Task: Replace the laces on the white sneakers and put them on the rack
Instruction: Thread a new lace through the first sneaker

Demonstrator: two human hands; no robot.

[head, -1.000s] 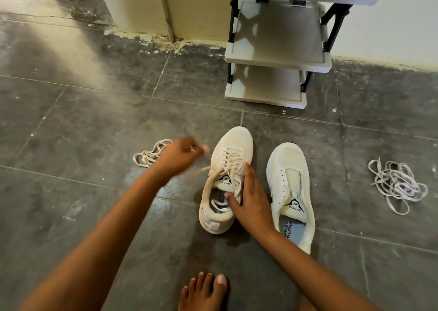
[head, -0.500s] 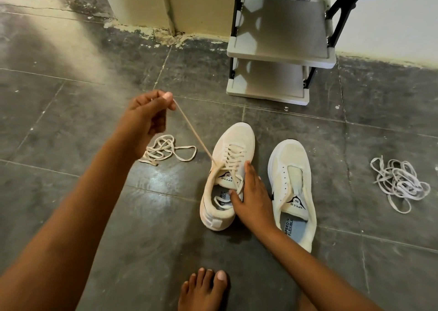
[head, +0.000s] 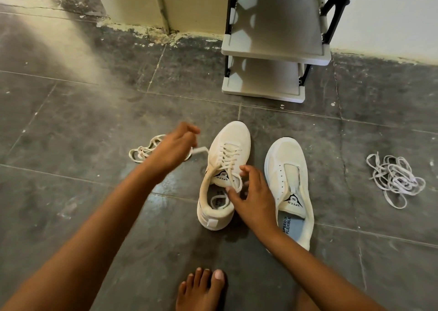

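Centrally, from my head camera: the laced white sneaker (head: pixel 225 175) stands on the tiled floor (head: pixel 83 121), toe toward the shoe rack (head: pixel 275 50). My left hand (head: pixel 173 149) hovers beside it, fingers curled around a lace end (head: pixel 200 150); the blur hides how tightly. My right hand (head: pixel 254 198) hovers at the collar, fingers spread and lightly curled. The unlaced sneaker (head: pixel 288 187) lies just right. Loose laces (head: pixel 142 150) sit left; a lace bundle (head: pixel 395 179) lies well apart, right. My bare foot (head: pixel 201 289) is nearest.
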